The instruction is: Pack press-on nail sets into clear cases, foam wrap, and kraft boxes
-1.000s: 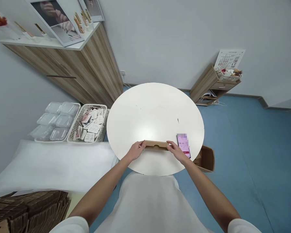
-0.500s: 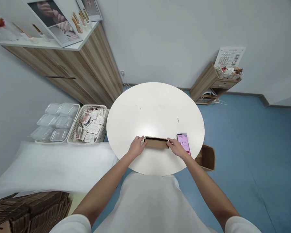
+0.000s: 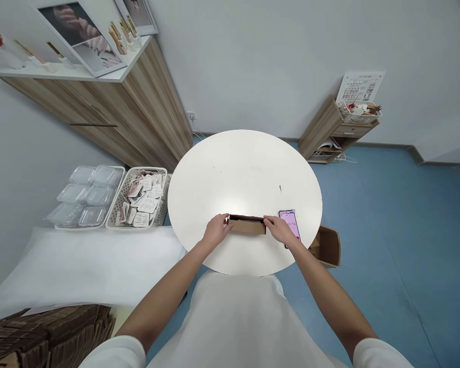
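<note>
Between my two hands is a small brown cardboard box (image 3: 247, 227), long and narrow, with a dark gap along its upper edge. My left hand (image 3: 216, 229) grips its left end, thumb in front and fingers behind. At the other end my right hand (image 3: 278, 228) pinches the corner in the same way. What lies inside the box cannot be made out. Just beyond my right hand a phone (image 3: 290, 221) with a pink timer screen lies on the round white table (image 3: 245, 163), partly covered by my wrist.
Left of the table stand a white basket of printed cards (image 3: 163, 204) and a tray of clear plastic boxes (image 3: 99, 195). White sheets (image 3: 99, 266) lie nearer me, above stacked brown cardboard (image 3: 61, 332). An open carton (image 3: 329, 246) sits at the table's right. A wooden cabinet (image 3: 153, 97) rises behind.
My hands keep their hold on both ends of the box. Its dark gap along the top looks slightly wider now. The whole view has shifted a little.
</note>
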The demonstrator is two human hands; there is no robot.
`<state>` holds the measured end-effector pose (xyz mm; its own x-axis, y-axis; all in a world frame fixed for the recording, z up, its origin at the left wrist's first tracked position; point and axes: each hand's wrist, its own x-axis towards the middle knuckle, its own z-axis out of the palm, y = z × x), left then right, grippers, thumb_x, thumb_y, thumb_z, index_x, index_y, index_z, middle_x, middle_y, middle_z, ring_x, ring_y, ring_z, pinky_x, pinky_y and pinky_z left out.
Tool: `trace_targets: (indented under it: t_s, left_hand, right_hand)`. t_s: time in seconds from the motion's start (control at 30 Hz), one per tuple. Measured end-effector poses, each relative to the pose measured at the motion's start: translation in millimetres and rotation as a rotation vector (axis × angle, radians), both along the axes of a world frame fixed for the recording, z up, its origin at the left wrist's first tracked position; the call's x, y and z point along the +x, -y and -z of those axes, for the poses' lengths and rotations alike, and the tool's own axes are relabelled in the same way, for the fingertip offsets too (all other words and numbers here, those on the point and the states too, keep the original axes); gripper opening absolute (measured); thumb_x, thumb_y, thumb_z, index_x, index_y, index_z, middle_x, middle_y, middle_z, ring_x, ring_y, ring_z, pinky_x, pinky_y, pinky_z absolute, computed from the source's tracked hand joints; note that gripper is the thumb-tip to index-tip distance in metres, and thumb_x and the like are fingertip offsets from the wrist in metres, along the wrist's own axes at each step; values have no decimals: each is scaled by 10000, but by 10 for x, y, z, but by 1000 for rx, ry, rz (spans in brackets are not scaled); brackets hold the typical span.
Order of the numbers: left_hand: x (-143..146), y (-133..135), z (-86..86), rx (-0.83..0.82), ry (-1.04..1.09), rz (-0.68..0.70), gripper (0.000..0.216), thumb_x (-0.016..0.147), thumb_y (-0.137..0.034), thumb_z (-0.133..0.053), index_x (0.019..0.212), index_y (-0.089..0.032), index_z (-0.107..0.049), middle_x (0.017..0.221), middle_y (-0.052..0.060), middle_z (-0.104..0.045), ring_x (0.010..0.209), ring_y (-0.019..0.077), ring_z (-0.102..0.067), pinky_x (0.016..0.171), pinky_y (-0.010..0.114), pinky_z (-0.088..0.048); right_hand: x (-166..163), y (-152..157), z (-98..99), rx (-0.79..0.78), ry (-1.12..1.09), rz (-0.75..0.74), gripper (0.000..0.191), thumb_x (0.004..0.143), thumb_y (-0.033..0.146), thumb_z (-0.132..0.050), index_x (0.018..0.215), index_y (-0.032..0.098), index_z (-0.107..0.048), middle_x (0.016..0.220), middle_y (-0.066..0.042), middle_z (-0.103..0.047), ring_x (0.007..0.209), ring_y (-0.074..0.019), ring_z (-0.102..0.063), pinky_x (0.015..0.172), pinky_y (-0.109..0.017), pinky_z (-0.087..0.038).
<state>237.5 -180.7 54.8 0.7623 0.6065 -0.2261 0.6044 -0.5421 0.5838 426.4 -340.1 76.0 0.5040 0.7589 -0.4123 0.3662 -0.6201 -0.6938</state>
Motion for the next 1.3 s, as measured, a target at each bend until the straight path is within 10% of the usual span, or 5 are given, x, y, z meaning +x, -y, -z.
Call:
trace_targets:
  t_s: [0.2, 0.7, 1.3]
  left_hand:
    - [-12, -46, -52, -121, 22, -4, 416, 726, -318, -534, 1129, -221, -503, 841, 27, -588, 766, 186, -557, 716, 296, -426]
    - [-26, -87, -67, -188, 33, -5, 440, 699, -295, -558, 1132, -249, -500, 867, 14, -585, 641, 143, -536, 687, 287, -439]
    - [-222, -120, 91, -71, 145, 223, 427, 755, -284, -543, 1170, -283, -441, 949, 34, -518, 801, 156, -547, 741, 295, -447]
  right_hand:
    - [23, -29, -60, -27, -35, -22, 285, 797, 379, -382, 813, 242, -631, 753, -2, -636, 795, -193, -556, 672, -261, -377]
    - [57, 53, -42, 25, -86, -57, 328, 762, 316, -503, 1071, 253, -596, 1074, -41, -612, 996, -236, -533, 818, -322, -386]
    - [-62, 195, 46, -17, 282, -338, 369, 841, 247, -383, 1200, 273, -461, 886, -56, -581, 811, -198, -541, 708, -304, -410]
